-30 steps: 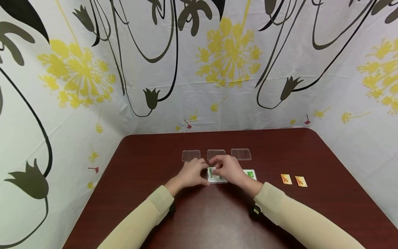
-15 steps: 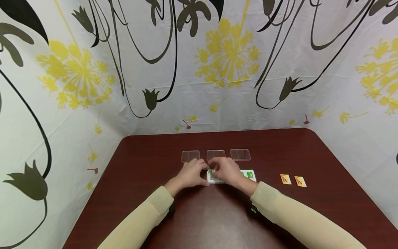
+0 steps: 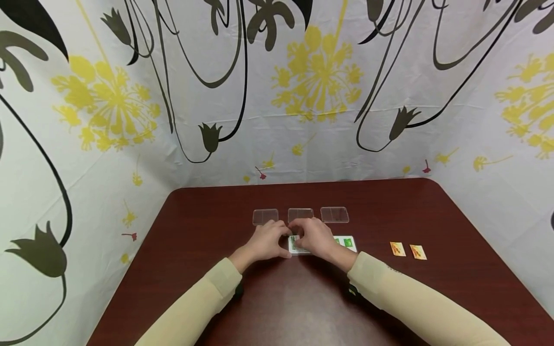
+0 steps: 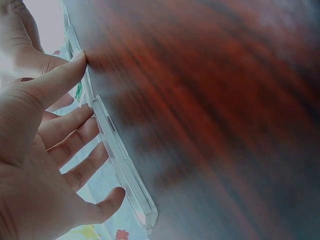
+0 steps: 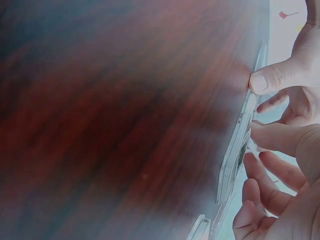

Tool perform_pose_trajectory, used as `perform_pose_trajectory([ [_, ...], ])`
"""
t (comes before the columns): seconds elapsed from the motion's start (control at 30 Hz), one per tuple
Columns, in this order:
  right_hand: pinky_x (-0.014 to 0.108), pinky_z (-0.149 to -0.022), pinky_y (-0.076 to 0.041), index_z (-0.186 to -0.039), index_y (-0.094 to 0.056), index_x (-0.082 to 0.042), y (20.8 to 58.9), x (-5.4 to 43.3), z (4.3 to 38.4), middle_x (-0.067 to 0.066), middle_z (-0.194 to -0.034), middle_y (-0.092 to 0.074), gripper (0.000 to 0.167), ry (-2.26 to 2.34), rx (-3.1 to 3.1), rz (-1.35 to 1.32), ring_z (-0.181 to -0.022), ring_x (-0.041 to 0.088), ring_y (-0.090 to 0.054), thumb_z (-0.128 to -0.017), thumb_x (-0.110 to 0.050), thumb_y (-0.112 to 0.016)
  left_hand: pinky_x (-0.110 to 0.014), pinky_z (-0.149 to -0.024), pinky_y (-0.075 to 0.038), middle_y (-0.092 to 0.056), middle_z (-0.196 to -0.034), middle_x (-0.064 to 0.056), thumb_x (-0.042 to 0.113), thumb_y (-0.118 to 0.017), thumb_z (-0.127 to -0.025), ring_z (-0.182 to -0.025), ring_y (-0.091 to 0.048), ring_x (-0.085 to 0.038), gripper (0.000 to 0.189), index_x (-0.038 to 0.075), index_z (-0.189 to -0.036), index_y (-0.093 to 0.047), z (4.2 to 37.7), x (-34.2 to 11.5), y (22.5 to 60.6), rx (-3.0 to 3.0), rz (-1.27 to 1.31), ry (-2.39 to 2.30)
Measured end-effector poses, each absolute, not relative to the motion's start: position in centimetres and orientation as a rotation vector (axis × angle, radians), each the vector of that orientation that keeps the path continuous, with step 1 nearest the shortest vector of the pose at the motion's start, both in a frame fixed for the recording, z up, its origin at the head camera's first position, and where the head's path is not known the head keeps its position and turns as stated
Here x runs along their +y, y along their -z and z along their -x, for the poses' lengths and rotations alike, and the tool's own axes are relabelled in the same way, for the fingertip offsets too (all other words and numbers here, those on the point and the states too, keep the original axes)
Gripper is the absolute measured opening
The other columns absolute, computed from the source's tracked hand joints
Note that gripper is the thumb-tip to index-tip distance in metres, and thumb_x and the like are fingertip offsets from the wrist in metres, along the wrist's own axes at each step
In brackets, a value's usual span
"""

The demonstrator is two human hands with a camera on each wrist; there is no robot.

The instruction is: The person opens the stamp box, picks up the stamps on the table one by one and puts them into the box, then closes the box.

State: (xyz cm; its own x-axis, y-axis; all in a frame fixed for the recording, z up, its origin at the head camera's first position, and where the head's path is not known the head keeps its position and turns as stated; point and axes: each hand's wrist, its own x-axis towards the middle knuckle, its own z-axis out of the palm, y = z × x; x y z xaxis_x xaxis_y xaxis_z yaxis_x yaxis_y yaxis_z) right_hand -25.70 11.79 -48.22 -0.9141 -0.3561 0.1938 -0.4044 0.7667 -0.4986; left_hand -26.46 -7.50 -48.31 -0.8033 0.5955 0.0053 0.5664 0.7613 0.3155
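Between my hands a flat clear case (image 3: 292, 245) with white and green printed contents lies on the table. My left hand (image 3: 265, 241) holds its left end, thumb at the near edge, fingers toward the far side. My right hand (image 3: 317, 236) reaches over the case from the right with bent fingers. In the right wrist view the right thumb (image 5: 275, 137) touches the case's edge and the other fingertips are close beside it; whether they pinch anything I cannot tell. A white piece with a green picture (image 3: 348, 242) shows to the right of the right hand.
Three clear compartmented boxes stand in a row behind the hands: left (image 3: 265, 216), middle (image 3: 300, 213) and right (image 3: 334, 215). Two small orange-yellow packets (image 3: 397, 249) lie to the right. Patterned cloth (image 3: 320, 158) hangs around the dark red table (image 3: 207, 211).
My right hand has come down and slightly left, its fingers now lower over the case. The left hand keeps its place at the left end.
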Motion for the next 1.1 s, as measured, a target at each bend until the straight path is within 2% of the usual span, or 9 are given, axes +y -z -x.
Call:
perform_pose_trajectory([
  [0.23,0.037,-0.063,-0.049,-0.114,-0.075,-0.021,48.2,11.9,25.5,-0.004,-0.096,-0.068,0.047,-0.814,-2.886,-0.607,-0.089,0.017,-0.061,-0.071,-0.006,-0.082,-0.054,-0.092,-0.042,-0.062,-0.119,0.005,0.045,-0.087,-0.077,-0.107,-0.052,-0.017,0.051,0.02,-0.118,-0.072,26.4,-7.5,48.3,2.855,-0.932,-0.479],
  [0.67,0.038,-0.064,-0.049,-0.115,-0.075,-0.02,48.1,12.0,25.4,-0.003,-0.097,-0.067,0.047,-0.808,-2.88,-0.612,-0.088,0.017,-0.061,-0.071,-0.005,-0.081,-0.053,-0.092,-0.042,-0.061,-0.119,0.007,0.047,-0.086,-0.077,-0.108,-0.052,-0.017,0.053,0.02,-0.12,-0.071,26.5,-7.5,48.4,2.859,-0.931,-0.465],
  [0.83,0.039,-0.068,-0.05,-0.115,-0.075,-0.02,47.4,12.3,25.6,-0.003,-0.101,-0.07,0.046,-0.834,-2.84,-0.603,-0.092,0.02,-0.061,-0.072,-0.007,-0.087,-0.053,-0.093,-0.042,-0.061,-0.119,0.007,0.047,-0.086,-0.077,-0.108,-0.052,-0.017,0.053,0.02,-0.12,-0.071,26.4,-7.3,48.2,2.859,-0.925,-0.455],
  [0.93,0.044,-0.084,-0.05,-0.117,-0.074,-0.017,46.7,12.5,25.7,-0.002,-0.107,-0.071,0.045,-0.857,-2.815,-0.626,-0.093,0.021,-0.064,-0.074,-0.009,-0.088,-0.053,-0.093,-0.042,-0.061,-0.117,0.008,0.048,-0.086,-0.077,-0.108,-0.052,-0.017,0.053,0.02,-0.119,-0.072,26.4,-7.3,48.2,2.869,-0.925,-0.444],
  [1.07,0.049,-0.1,-0.041,-0.118,-0.073,-0.015,45.8,12.7,25.5,-0.001,-0.112,-0.071,0.044,-0.912,-2.793,-0.663,-0.099,0.022,-0.066,-0.076,-0.01,-0.087,-0.053,-0.093,-0.042,-0.061,-0.117,0.007,0.048,-0.086,-0.076,-0.107,-0.052,-0.018,0.052,0.021,-0.119,-0.072,26.4,-7.4,48.3,2.873,-0.922,-0.452],
  [1.1,0.047,-0.097,-0.044,-0.119,-0.073,-0.015,45.6,12.8,25.4,-0.001,-0.112,-0.07,0.044,-0.923,-2.798,-0.664,-0.1,0.023,-0.066,-0.077,-0.011,-0.086,-0.053,-0.093,-0.041,-0.061,-0.117,0.007,0.047,-0.086,-0.076,-0.107,-0.052,-0.018,0.052,0.021,-0.119,-0.072,26.4,-7.4,48.3,2.872,-0.921,-0.456],
])
